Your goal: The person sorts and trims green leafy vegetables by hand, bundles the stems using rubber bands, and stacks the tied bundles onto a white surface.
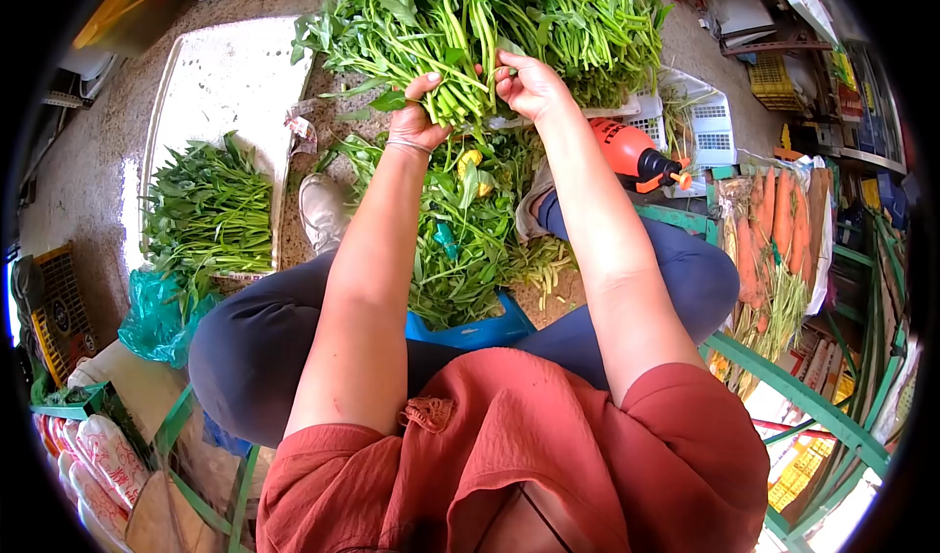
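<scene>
My left hand (416, 124) is wrapped round the cut ends of a bunch of water spinach (452, 98), thumb up along the stems. To its right, my right hand (534, 85) pinches a stem at the edge of this bunch, fingers curled; the exact grip is partly hidden. Just beyond both hands lies a large heap of water spinach (612, 34), its cut stems facing me. Loose leafy trimmings (455, 254), some yellowed, fill the space between my legs, above a blue plastic rim (504, 323).
On the left, a white board (220, 73) carries stacked water spinach (220, 210), with a green plastic bag (162, 313) below. A red spray bottle (632, 152) stands by a white crate (710, 122). Carrots (783, 215) lie farther right, beside a green metal frame (803, 391).
</scene>
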Available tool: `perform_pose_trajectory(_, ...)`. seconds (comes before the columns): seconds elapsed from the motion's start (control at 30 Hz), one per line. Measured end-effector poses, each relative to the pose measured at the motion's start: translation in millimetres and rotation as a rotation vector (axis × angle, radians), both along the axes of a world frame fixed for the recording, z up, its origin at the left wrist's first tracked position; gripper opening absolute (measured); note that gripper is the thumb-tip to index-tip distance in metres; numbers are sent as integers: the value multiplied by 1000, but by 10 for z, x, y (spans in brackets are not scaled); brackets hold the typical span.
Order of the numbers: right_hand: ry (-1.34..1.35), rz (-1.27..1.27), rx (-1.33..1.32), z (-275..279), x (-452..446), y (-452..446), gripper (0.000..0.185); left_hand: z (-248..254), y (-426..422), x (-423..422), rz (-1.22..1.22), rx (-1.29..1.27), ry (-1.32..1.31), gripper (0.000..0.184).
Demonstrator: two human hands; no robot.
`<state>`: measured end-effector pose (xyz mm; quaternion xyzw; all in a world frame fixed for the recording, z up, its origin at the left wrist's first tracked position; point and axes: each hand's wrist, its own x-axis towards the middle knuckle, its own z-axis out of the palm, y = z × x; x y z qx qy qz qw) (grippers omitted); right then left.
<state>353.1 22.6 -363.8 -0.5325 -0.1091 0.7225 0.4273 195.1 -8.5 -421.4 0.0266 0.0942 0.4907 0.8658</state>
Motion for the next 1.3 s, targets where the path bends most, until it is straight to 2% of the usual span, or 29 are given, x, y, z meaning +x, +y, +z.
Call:
perform_pose_trajectory(0.13,-19,88,62,18,10,16,13,-17,6,0,-18,18,-6,58)
perform_pose_trajectory(0.2,-241,122,79,32,-18,5,13,-42,9,9,-11,17,21,57)
perform_pose_trajectory(0.3,-333,90,97,29,-47,3,14,-77,15,19,-15,1,45,56)
perform_pose_trajectory(0.37,-354,-7,84,-34,-94,-17,13,-53,3,24,-5,-4,46,56)
perform_pose_trajectory(0.47,-93,-351,92,-154,-155,-123,13,-103,14,52,-7,-15,56,54)
perform_pose_trajectory(0.57,-111,-485,70,-169,-208,-240,10,-199,19,76,23,-22,80,51)
perform_pose_trajectory(0.63,-76,-471,64,-142,-213,-332,9,-201,16,69,39,-87,99,50)
perform_pose_trajectory(0.77,-240,-392,208,-84,-267,-510,11,-137,-23,22,-21,-56,75,49)
perform_pose_trajectory(0.87,-826,-276,421,-316,-238,-514,15,-127,-26,17,-46,-66,47,50)
perform_pose_trajectory(0.9,-975,-241,433,-295,-266,-532,9,-123,-16,21,-51,-63,47,50)
perform_pose_trajectory(1.0,-1232,-115,453,-240,-357,-574,10,-122,22,17,-48,-3,69,52)
perform_pose_trajectory(1.03,-1231,-116,450,-267,-344,-578,10,-133,27,8,-50,-5,70,52)
perform_pose_trajectory(1.1,-1074,-132,419,-310,-330,-571,21,-122,43,-13,-76,0,61,54)
perform_pose_trajectory(1.13,-996,-143,407,-286,-342,-604,20,-102,26,-21,-52,-2,75,56)
perform_pose_trajectory(1.27,-1078,-23,334,-495,-159,-810,19,47,6,24,-16,-2,-79,55)
perform_pose_trajectory(1.3,-1020,-34,291,-592,-99,-915,22,89,-2,31,7,-25,-124,55)
